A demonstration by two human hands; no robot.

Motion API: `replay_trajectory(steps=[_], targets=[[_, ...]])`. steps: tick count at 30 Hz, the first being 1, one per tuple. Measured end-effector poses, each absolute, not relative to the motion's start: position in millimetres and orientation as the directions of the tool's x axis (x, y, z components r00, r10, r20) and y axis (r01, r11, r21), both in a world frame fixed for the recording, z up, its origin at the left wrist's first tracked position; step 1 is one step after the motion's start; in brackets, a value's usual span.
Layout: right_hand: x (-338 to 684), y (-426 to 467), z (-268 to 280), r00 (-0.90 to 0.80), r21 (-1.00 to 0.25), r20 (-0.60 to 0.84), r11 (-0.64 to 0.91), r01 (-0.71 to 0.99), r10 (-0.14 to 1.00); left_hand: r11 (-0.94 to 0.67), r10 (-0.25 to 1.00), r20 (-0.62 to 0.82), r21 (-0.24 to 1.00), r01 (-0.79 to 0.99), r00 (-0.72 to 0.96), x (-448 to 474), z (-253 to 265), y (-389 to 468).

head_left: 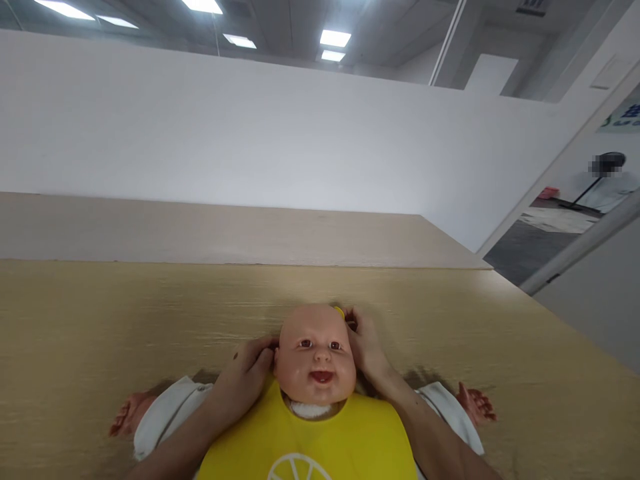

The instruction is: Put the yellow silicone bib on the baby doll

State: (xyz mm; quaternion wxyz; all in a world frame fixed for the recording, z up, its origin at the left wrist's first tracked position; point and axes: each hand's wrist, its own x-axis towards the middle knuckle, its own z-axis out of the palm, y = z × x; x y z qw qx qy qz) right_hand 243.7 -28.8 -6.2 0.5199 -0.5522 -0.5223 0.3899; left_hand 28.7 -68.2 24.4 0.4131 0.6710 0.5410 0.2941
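Observation:
A baby doll (317, 357) lies on its back on the table, face up, wearing white clothes and a yellow bib (350, 437) with a white citrus-slice print. My left hand (245, 377) is beside the doll's head at its ear, thumb and fingers drawn together. Its fingertips go out of sight behind the head, so what they grip is hidden. On the other side, my right hand (367, 343) has its fingers curled by the head. A small yellow end of the bib strap shows at those fingers. The back of the doll's neck cannot be seen.
The doll's arms stretch out to both sides on the wooden table (90, 313). A paler board (225, 230) runs along the back, before a white partition (250, 140). To the right, past the table edge, there is an opening with a dark floor (525, 250).

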Motion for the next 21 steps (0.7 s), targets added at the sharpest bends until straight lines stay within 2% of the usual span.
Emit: replay_trajectory(steps=[4, 9, 11, 16, 21], targets=[[244.7, -28.9, -7.0, 0.157, -0.979, 0.109, 0.078, 0.189, 0.982, -0.075, 0.973, -0.051, 0.853, 0.517, 0.225, 29.0, 24.6, -67.7], [250.8, -28.7, 3.3, 0.160, -0.941, 0.149, 0.090, 0.326, 0.976, -0.106, 0.979, -0.027, 0.785, 0.611, 0.204, 28.7, 29.1, -69.1], [253.9, -29.3, 10.9, 0.194, -0.940, 0.150, 0.079, 0.333, 0.969, -0.121, 0.981, -0.007, 0.758, 0.641, 0.194, 28.4, 31.4, -70.5], [260.3, -35.4, 34.0, 0.222, -0.944, 0.186, 0.112, 0.309, 0.957, -0.144, 0.986, 0.052, 0.737, 0.661, 0.157, 28.4, 40.6, -74.7], [267.6, -47.0, 58.4, 0.269, -0.978, 0.189, 0.157, 0.135, 0.944, -0.182, 0.980, 0.192, 0.727, 0.662, 0.059, 22.9, 46.4, -76.9]])
